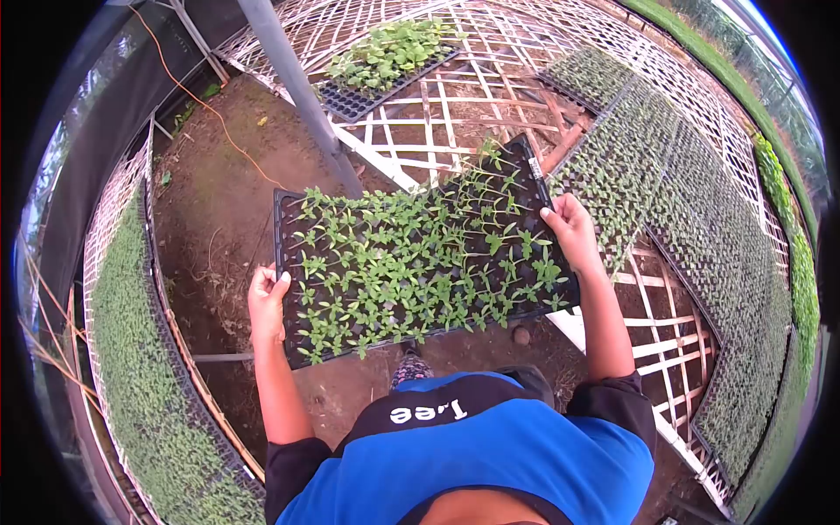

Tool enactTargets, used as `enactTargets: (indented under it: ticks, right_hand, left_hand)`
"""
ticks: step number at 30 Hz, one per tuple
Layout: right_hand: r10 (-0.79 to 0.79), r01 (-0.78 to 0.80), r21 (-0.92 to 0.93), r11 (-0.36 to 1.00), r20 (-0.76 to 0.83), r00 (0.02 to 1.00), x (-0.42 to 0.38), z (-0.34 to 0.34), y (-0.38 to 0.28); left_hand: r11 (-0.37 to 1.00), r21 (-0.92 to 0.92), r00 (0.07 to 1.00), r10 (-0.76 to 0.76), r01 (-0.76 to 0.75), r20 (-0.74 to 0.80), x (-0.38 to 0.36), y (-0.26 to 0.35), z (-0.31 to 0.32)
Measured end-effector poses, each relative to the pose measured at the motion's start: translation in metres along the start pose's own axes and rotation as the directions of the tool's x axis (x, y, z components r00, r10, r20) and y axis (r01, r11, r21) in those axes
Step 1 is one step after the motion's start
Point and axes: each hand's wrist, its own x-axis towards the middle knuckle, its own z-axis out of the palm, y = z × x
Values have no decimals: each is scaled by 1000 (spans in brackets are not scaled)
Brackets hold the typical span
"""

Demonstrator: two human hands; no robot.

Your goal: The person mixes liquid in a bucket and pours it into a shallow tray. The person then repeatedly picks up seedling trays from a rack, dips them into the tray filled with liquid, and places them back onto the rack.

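One seedling tray (282, 232) was between our grips: we had our left hand (268, 302) clamped on one short edge, our right hand (573, 233) on the other, green seedlings (389, 271) between them.

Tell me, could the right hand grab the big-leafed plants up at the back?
Probably not: the right hand is busy holding one end of the seedling tray, and the big-leafed plants look farther off, beyond that tray on the slatted bench.

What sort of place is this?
Probably a plant nursery: someone holds a black rectangular tray of leafy green seedlings, and dense rows of small green plants sit on white slatted latticework.
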Motion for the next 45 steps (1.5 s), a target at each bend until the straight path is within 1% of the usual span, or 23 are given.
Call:
enactTargets:
  ticks: [2,4,6,7,9,12,13,15,17,19,22,23,26,29,32,34,37,39,40,41,43,44,45]
  right_hand:
    - [-4,5,-53,999,5,1000,47,32,5]
    - [-49,49,-251,967,9,999,99,49,12]
    - [-110,106,-440,892,16,994,153,66,4]
    - [-132,117,-529,840,9,991,176,74,-10]
    - [-111,90,-643,760,8,994,224,85,-27]
    - [-181,138,-759,636,26,983,306,86,-24]
    - [-192,135,-793,595,23,981,332,86,-25]
    - [-180,97,-848,521,2,984,379,86,-29]
    - [-157,48,-883,466,-30,987,419,80,-22]
    - [-156,16,-909,416,-54,986,471,72,-11]
    - [-167,-34,-901,433,-117,979,531,60,22]
    - [-188,-47,-899,436,-142,972,549,56,38]
    - [-214,-79,-900,429,-186,959,587,44,91]
    - [-47,-213,-876,433,-257,965,611,45,156]
    - [26,-305,-872,383,-320,947,628,46,206]
    - [102,-354,-872,338,-340,935,632,44,216]
    - [280,-413,-860,300,-334,900,642,39,221]
    - [329,-391,-851,352,-279,902,639,37,218]
    - [351,-379,-847,373,-250,902,634,35,217]
    - [206,-351,-801,484,-286,936,628,32,219]
    - [-82,-228,-705,671,-376,923,609,32,223]
    - [-95,-181,-641,746,-371,924,579,30,190]
    - [-201,-83,-604,793,-387,900,553,27,183]
  left_hand:
    - [1000,-12,1000,-23,23,19,44,-6,-15]
    - [999,-42,999,-32,32,10,80,-9,-14]
    - [991,-112,997,-73,72,-10,114,-15,-5]
    - [981,-179,997,-77,81,25,132,-24,0]
    - [966,-235,994,-96,106,52,162,-32,23]
    - [907,-366,978,-176,207,116,194,-34,76]
    - [898,-361,967,-222,254,128,206,-40,93]
    - [879,-391,959,-220,274,179,230,-51,128]
    - [849,-375,927,-323,373,191,245,-55,160]
    - [869,-365,942,-290,334,171,267,-96,183]
    - [800,-279,847,-492,531,200,276,-95,213]
    - [803,-250,839,-496,541,223,279,-111,218]
    - [735,-155,751,-646,661,137,278,-128,234]
    - [656,-41,657,-749,754,92,281,-142,232]
    - [566,25,560,-821,824,108,280,-140,210]
    - [479,55,473,-876,876,98,287,-129,203]
    - [666,130,674,-739,735,-21,304,-123,183]
    - [841,236,869,-493,487,-37,335,-106,183]
    - [902,309,950,-312,301,-13,355,-104,187]
    - [922,372,992,-123,105,26,377,-102,194]
    - [929,365,978,-20,-58,208,425,-85,220]
    - [896,399,947,64,-194,315,446,-73,243]
    - [905,356,917,85,-234,389,470,-72,266]
